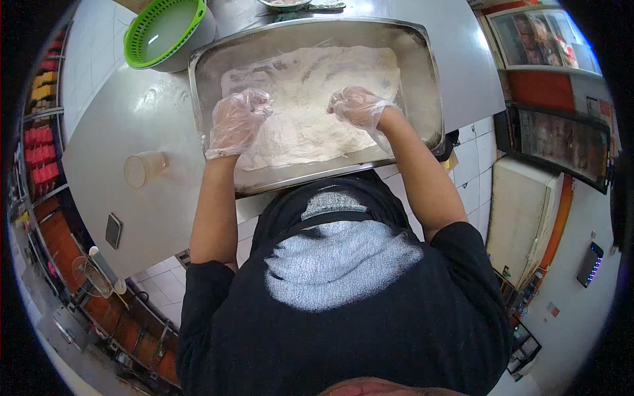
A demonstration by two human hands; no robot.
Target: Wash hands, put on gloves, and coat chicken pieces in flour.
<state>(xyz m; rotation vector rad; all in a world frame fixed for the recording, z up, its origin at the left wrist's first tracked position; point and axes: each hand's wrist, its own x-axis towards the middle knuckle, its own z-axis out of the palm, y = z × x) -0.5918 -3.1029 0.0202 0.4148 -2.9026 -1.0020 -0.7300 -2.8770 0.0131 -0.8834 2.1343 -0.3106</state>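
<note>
A deep rectangular metal tray (416, 99) lies before me, its floor spread with white powder that looks like flour (309, 119). Both hands wear thin clear plastic gloves. My left hand (241, 116) is over the left part of the powder with its fingers curled inward. Over the right part is my right hand (357, 105), also curled, its fingertips pointing left. A wide stretch of powder separates the two hands. The folded fingers and crinkled plastic hide whether either hand holds anything.
A green colander (132, 49) sits in a pale tub beyond the tray's left corner. On the metal table (99, 168) to the left are a clear plastic cup (145, 169) and a phone (113, 230). A bowl (285, 4) is at the far edge of view.
</note>
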